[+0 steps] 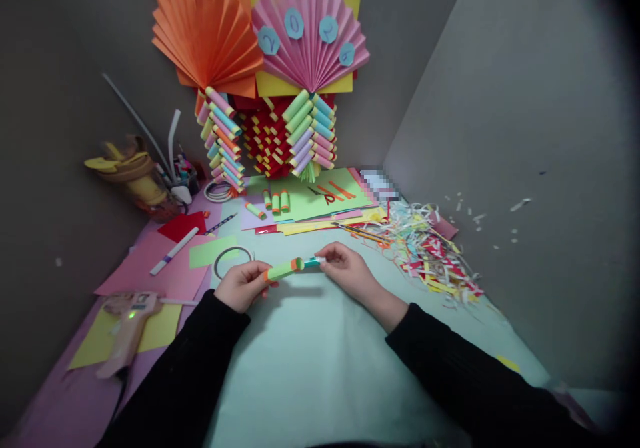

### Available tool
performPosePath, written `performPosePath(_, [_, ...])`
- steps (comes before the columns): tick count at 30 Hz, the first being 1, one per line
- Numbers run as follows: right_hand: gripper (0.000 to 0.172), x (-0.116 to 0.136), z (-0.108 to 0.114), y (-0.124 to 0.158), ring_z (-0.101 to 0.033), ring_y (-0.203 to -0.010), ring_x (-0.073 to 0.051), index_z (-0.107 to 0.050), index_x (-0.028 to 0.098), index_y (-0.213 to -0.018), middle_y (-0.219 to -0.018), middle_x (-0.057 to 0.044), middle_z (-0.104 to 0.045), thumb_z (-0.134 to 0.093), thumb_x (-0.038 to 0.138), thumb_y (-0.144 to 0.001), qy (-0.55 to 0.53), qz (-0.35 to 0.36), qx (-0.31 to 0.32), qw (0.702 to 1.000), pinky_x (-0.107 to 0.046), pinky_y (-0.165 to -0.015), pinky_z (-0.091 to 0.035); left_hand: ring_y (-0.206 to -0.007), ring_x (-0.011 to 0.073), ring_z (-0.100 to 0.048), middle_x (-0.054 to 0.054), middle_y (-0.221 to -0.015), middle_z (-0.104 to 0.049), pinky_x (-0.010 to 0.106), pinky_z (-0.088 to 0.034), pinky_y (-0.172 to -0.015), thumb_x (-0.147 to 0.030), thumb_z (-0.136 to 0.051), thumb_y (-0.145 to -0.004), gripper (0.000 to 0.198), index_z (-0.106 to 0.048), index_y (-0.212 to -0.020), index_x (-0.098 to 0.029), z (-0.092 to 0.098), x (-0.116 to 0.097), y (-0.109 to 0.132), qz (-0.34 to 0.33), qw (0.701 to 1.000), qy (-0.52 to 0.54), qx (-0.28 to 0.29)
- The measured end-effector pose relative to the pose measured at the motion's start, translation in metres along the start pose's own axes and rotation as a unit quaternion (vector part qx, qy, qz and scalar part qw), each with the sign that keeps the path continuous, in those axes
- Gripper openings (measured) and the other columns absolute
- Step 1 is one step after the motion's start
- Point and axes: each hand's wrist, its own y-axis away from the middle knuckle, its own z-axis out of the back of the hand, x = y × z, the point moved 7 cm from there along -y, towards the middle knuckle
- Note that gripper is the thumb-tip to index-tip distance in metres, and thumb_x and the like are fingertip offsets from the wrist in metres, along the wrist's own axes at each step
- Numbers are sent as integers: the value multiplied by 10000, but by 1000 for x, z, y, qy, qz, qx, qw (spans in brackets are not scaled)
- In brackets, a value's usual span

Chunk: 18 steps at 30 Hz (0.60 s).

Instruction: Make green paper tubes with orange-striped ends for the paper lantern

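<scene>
My left hand (246, 284) pinches the near end of a green paper roll (284, 271) that has orange bands at both ends. The roll is held above the pale green table surface, its far end tilted slightly up. Between the fingers of my right hand (345, 268) is a small teal and white tube (313, 261), its teal end close to the roll's right opening. Whether the tube touches the roll is too small to tell. Several similar green rolls with orange ends (285, 201) sit farther back on coloured paper.
A glue gun (129, 331) with a green light lies at the left on yellow paper. A tape ring (216, 261) is behind my left hand. Paper shreds (430, 248) cover the right side. Folded paper fans (205, 28) hang at the back.
</scene>
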Motion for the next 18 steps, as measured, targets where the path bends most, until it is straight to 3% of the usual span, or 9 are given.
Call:
performPosePath(2, [134,1,2,-1,-593,-774,-172,-633,208,-841,-836,-19,-638,-641,217,-707,27,12,-3,1000,-316,-726,-472,-330,55,-328,-33,-429,-517,185,-213,-371,-478,-659,-680,325,-639,-675,-153,-1,1,-1,-5,1000,-15,-2])
performPosePath(5, [98,19,10,3,-573,-917,-206,-644,226,-810,-943,-42,-636,-633,194,-719,79,84,-37,993,-371,-849,-445,-370,81,-382,-32,-453,-533,194,-251,-396,-433,-630,-700,265,-634,-679,-169,-2,-2,1,-22,998,-45,-30])
performPosePath(9, [57,45,9,14,-548,-898,-208,-666,241,-786,-863,-40,-577,-621,209,-771,68,159,-45,984,-374,-877,-411,-462,127,-490,-15,-519,-583,216,-344,-467,-398,-587,-721,225,-641,-703,-180,-7,-7,4,-45,991,-108,-58])
performPosePath(14, [83,40,-3,17,-527,-832,-191,-692,239,-823,-867,-40,-521,-652,268,-756,8,103,-2,995,-333,-757,-426,-488,144,-500,-10,-544,-598,237,-358,-511,-329,-519,-765,190,-643,-716,-193,-11,-15,6,-90,969,-212,-89])
performPosePath(18, [55,27,-6,14,-509,-771,-169,-685,224,-720,-835,-25,-506,-690,276,-704,1,52,-11,999,-303,-691,-406,-523,145,-491,-12,-572,-596,246,-353,-545,-302,-501,-773,181,-641,-730,-196,-16,-20,8,-117,953,-266,-91])
